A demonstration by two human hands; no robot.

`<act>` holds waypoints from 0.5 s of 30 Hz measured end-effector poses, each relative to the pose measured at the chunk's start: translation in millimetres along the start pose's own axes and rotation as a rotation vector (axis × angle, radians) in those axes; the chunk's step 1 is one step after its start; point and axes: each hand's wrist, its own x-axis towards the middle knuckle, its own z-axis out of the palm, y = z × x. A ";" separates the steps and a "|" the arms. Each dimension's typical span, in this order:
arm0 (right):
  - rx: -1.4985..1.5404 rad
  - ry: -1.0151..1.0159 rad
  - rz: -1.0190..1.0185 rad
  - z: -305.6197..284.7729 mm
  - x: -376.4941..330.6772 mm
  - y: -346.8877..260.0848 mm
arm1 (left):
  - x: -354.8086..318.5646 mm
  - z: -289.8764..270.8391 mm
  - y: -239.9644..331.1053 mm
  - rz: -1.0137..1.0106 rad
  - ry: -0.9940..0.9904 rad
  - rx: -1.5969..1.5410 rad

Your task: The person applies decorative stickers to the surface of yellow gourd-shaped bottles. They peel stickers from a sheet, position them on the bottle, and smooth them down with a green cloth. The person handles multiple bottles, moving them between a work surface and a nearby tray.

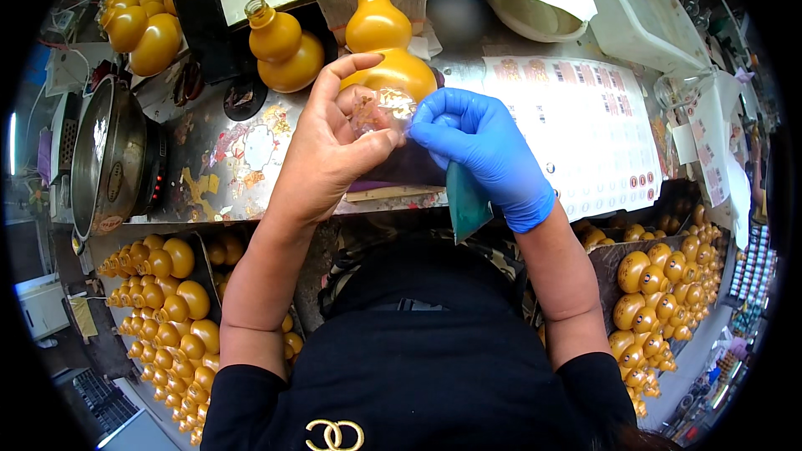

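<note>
L hand (322,138), bare, is pinching a clear film (391,108) btwn thumb & fingers; film is showing some reddish & gold print. R hand (489,146), in a blue glove, is gripping the film's R end, thumb & fingertips together. Film is hanging just above the near end of a yellow gourd btl (378,23), nr the middle of the worktop (458,65). Btl is lying w/ its neck toward the far edge, upper part on a grey cloth (334,10). A green flat piece (468,205) is sticking out under the R hand, pointing past the worktop's near edge; exact grip on it is hidden.

A 2nd gourd btl (288,50) is standing L of the lying one, w/ a dark phone (206,29) beside it. More yellow btls (154,38) are crowding the far L corner. A metal pan (109,154) is sitting at the L edge. Printed sheets (585,138) are covering the R side, a white tub (639,12) is occupying the far R corner. Below the near edge, yellow gourds (167,317) are filling both sides.
</note>
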 end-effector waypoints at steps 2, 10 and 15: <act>0.010 -0.011 0.005 -0.9 0.4 0.7 | 0.1 -0.2 -0.2 0.001 -0.002 0.011; -0.006 0.004 -0.014 0.0 1.5 1.9 | -0.3 -0.9 -3.7 0.020 0.005 -0.005; -0.043 0.008 -0.004 -1.3 0.7 2.5 | -0.3 1.3 0.2 0.015 0.011 0.018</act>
